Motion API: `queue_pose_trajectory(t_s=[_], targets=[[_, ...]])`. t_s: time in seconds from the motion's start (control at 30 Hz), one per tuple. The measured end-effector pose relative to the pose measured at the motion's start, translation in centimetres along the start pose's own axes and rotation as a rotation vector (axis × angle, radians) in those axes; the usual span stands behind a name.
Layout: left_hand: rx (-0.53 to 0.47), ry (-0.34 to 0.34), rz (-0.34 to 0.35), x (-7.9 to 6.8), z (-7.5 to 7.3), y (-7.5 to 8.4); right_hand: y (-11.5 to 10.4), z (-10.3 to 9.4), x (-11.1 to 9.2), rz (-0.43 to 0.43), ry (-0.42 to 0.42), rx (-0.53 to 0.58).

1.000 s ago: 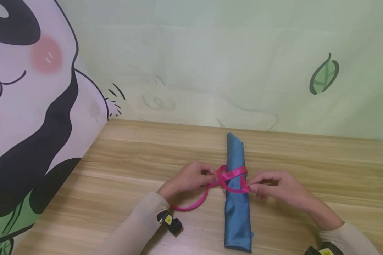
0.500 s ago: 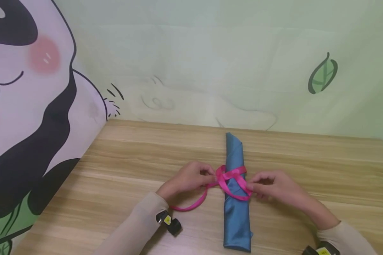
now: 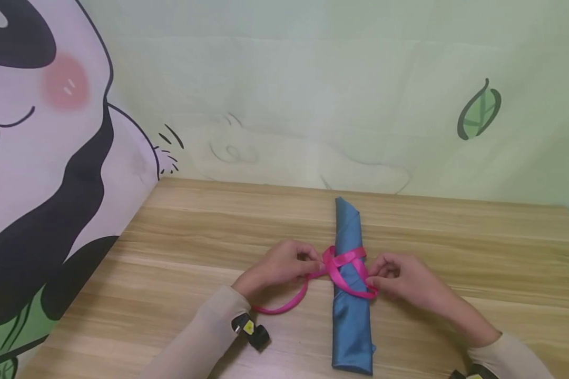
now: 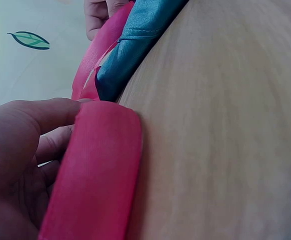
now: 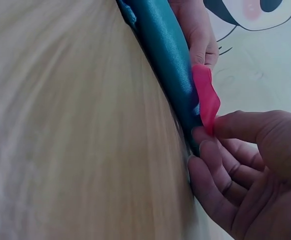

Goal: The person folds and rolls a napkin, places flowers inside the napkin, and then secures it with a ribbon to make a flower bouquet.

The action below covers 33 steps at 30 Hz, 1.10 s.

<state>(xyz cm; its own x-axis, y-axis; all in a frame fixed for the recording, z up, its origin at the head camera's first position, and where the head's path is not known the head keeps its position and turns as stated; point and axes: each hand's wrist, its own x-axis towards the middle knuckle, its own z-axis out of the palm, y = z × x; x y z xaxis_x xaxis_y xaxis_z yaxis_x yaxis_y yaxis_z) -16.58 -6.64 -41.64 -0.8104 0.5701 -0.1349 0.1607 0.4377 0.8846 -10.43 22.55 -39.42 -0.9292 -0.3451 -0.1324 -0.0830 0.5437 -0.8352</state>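
A roll of shiny blue cloth lies lengthwise on the table, a pink ribbon looped across its middle. At its left side my left hand pinches the ribbon between thumb and index finger; the left wrist view shows a wide length of ribbon running past that palm. To the right of the roll, my right hand pinches the end of a ribbon loop. In the right wrist view its thumb presses on the ribbon, and the other fingers lie against the blue cloth.
The wood-grain table ends at a pale green backdrop with a panda drawing on the left. A loose ribbon tail curves beneath the left wrist. A small black camera sits on the left sleeve.
My right hand has drawn the lower ribbon loop down and slightly right, so a crossing strip now shows over the roll. Its fingers have curled more. My left hand stays nearly still.
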Motion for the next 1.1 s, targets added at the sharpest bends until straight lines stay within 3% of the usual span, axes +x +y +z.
queue_pose_trajectory(t_s=[0.5,1.1], targets=[[0.000,-0.001,0.020,0.2,0.1,-0.3,0.2,-0.1,0.0,0.041,-0.033,0.053],[-0.001,0.007,0.017,0.2,0.2,-0.1,0.7,0.9,0.5,0.107,0.091,0.128]])
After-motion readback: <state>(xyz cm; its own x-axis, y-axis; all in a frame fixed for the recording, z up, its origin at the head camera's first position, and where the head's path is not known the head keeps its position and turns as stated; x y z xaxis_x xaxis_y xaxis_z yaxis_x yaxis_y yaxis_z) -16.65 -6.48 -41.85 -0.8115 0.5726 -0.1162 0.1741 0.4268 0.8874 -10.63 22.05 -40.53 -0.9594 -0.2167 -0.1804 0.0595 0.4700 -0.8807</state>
